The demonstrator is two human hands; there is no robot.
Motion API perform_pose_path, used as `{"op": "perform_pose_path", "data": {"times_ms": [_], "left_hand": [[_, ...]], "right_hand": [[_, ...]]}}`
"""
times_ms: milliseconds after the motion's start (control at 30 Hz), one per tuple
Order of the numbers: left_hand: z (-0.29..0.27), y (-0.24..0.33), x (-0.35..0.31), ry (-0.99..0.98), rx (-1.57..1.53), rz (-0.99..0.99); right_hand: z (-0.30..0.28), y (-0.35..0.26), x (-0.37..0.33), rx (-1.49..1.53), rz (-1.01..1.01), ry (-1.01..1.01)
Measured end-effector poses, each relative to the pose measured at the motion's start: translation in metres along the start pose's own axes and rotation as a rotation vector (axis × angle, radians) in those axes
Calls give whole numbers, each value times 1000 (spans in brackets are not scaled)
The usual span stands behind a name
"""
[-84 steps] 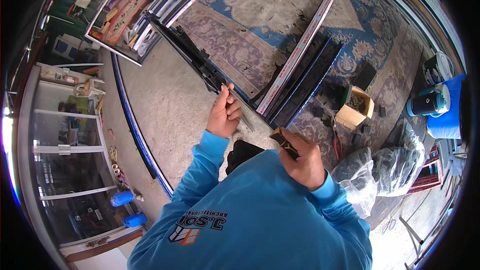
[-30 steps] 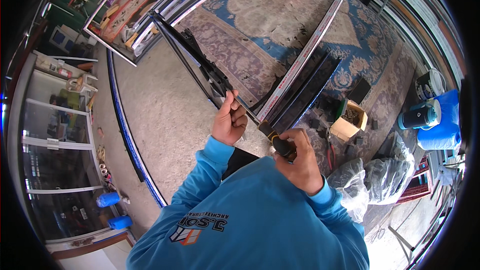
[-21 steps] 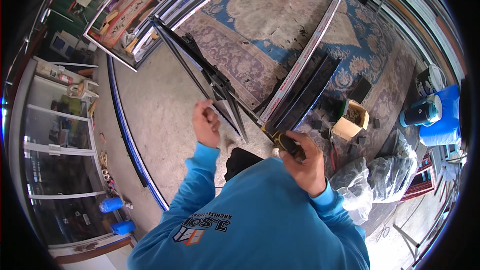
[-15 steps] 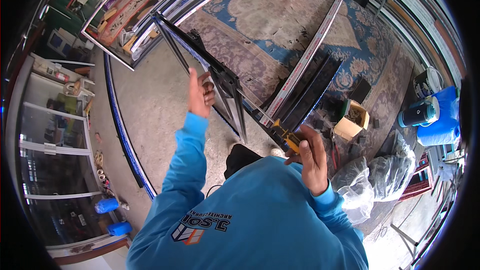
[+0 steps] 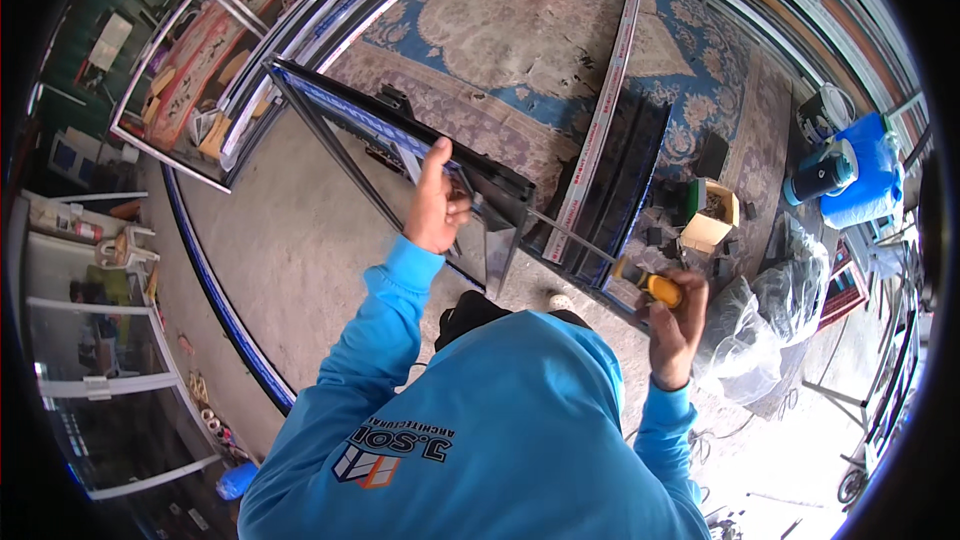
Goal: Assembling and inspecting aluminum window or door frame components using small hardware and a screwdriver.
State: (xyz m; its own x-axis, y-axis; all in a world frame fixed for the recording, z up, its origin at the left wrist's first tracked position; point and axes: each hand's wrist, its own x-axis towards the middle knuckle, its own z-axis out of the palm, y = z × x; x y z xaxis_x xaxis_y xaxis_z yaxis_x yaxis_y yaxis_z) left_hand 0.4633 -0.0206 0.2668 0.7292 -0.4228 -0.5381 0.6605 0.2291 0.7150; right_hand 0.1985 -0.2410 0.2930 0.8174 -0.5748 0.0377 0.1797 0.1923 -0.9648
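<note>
My right hand [image 5: 677, 330] grips a screwdriver [image 5: 662, 288] by its yellow and dark handle. Its long thin shaft runs up and left to the near right corner of a black metal frame [image 5: 400, 135], where the tip seems to meet the end of the bar; the exact contact is too small to see. At the frame, my left hand [image 5: 437, 208] has its thumb stretched up and its other fingers curled around the frame's inner side, partly hidden. Blue and white film covers part of the frame, which stands tilted in front of me.
A long pale bar [image 5: 597, 120] and dark profiles [image 5: 640, 170] lie at right, over a patterned carpet [image 5: 520, 10]. Nearby are an open cardboard box [image 5: 707, 225] of small parts, clear plastic bags [image 5: 745, 340] and a blue jug [image 5: 860, 175]. Glazed frames [image 5: 110, 305] stand at left.
The frame's near corner has swung right, with my left hand moving along. My right hand and the screwdriver have shifted right, the shaft now lying flatter. My view has turned slightly.
</note>
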Motion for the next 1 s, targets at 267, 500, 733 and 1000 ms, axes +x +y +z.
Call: {"op": "perform_pose_path", "data": {"times_ms": [267, 500, 733, 1000], "left_hand": [[-2, 11, 0, -126, 35, -103], [-12, 14, 3, -155, -12, -183], [-11, 15, -5, -91, 45, -143], [-15, 13, -7, -118, 74, -155]], "right_hand": [[36, 1, -2, -81, 68, 410], [30, -16, -12, -182, 284, 270], [7, -26, -9, -177, 335, 153], [11, -27, 18, -177, 302, 93]]}}
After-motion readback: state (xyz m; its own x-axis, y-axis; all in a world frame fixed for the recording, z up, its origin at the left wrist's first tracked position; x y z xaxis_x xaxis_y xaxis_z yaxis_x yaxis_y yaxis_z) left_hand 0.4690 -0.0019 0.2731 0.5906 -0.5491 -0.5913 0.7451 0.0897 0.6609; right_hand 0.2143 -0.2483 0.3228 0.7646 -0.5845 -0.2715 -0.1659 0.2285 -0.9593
